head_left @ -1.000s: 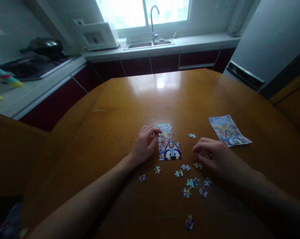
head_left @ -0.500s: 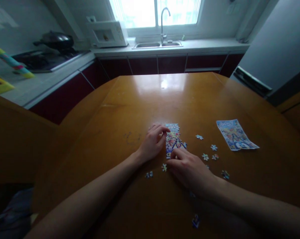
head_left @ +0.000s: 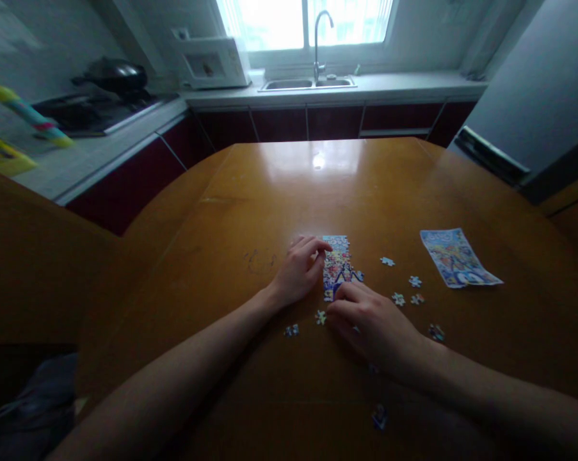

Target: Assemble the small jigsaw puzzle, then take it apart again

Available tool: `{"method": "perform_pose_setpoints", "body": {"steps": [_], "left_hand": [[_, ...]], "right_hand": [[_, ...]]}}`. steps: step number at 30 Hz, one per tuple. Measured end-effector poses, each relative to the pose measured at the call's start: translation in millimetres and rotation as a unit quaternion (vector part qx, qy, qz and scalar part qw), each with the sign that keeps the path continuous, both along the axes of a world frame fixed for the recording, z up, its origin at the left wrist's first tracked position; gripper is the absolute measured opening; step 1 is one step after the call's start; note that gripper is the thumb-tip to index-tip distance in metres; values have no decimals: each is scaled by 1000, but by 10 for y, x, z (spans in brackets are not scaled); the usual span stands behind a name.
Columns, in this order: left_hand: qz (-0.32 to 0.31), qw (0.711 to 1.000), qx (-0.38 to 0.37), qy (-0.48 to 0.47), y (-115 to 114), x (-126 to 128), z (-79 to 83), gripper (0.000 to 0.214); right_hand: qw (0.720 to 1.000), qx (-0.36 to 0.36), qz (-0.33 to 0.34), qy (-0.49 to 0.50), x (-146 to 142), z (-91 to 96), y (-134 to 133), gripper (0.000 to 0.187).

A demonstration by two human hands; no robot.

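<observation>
A partly assembled jigsaw puzzle (head_left: 335,259), a narrow upright strip with a colourful print, lies flat on the wooden table. My left hand (head_left: 299,269) rests along its left side, fingers loosely bent and apart, with the index fingertip on the puzzle's upper left part. At the lower edge, my right hand (head_left: 368,317) has thumb and fingers pinched together on a puzzle piece, which the fingers mostly hide. A loose piece (head_left: 321,317) lies just left of the right thumb. Another loose piece (head_left: 291,330) sits nearer to my left forearm.
Several loose pieces, among them a pale blue one (head_left: 387,261) and a dark one (head_left: 379,417), are scattered right of and below the puzzle. A printed picture sheet (head_left: 459,259) lies at the right on the table (head_left: 279,192). Beyond stand a counter, sink (head_left: 289,84) and microwave (head_left: 212,64).
The view has shifted slightly. My right fingers have moved very little at the puzzle's lower edge, and my left hand stays at its left side.
</observation>
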State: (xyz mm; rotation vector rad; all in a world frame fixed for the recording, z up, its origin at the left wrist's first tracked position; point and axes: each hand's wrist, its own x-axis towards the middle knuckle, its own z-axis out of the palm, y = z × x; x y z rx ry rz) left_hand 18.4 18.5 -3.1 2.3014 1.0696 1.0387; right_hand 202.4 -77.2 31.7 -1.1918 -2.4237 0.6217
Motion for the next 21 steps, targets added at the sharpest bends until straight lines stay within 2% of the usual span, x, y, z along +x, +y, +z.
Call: {"method": "perform_pose_setpoints", "body": {"steps": [6, 8, 10, 13, 16, 21], "left_hand": [[-6, 1000, -8, 2, 9, -7, 15, 16], [-7, 1000, -9, 2, 12, -8, 21, 16], [-6, 1000, -8, 4, 16, -8, 21, 16], [-4, 1000, -3, 1, 21, -9, 16, 17], [-2, 1000, 1, 0, 21, -11, 13, 17], [2, 1000, 2, 4, 16, -10, 16, 16]], "right_hand": [[990, 16, -128, 64, 509, 164, 239, 11], [987, 24, -143, 69, 577, 190, 242, 10], [990, 22, -126, 62, 530, 181, 185, 11], [999, 10, -50, 18, 304, 114, 45, 11], [999, 31, 10, -39, 57, 24, -50, 15], [993, 74, 33, -83, -131, -113, -38, 12]]}}
